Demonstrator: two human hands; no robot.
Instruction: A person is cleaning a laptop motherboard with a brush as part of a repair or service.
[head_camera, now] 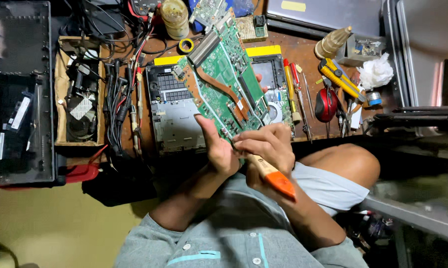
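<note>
Gripping green circuit board (223, 74), hands (219, 149) beside yellow tape (186, 45).

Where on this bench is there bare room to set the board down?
Hardly anywhere. A bare strip of bench lies between the opened laptop base and the glue bottle. Cables crowd the left, hand tools the right.

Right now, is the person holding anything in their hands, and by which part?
Yes. The left hand props the green circuit board by its near lower edge. The right hand grips a brush with an orange-tipped wooden handle near its front end.
</note>
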